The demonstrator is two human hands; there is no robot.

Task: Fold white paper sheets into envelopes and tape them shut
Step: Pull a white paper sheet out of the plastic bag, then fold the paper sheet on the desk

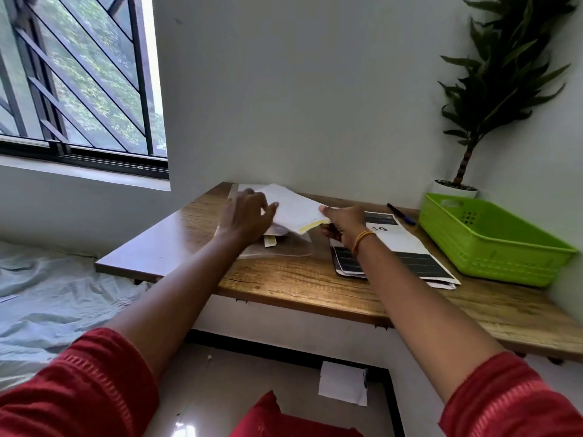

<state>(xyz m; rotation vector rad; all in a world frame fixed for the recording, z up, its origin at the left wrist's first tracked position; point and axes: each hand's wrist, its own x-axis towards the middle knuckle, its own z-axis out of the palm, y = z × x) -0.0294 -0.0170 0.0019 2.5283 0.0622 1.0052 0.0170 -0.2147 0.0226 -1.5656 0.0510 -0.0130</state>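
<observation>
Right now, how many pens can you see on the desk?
1. A dark pen with a blue end lies at the back of the wooden desk, between the printed sheets and the green basket. Others could be hidden under the papers.

Soft daylight enters from the window (79, 77) at left; glare spots the glossy floor (186, 427), wide-angle bending curves the edges, slight overall softness

Your wooden desk (284, 275) is carrying a clear plastic sleeve (284, 249) with paper scraps near the wall, a black-and-white printed sheet (407, 250) to its right, a pen (401, 214) behind that, and a green basket (492, 244) sitting at the right end. A white paper (343, 383) is lying on the floor (239, 380) below
</observation>
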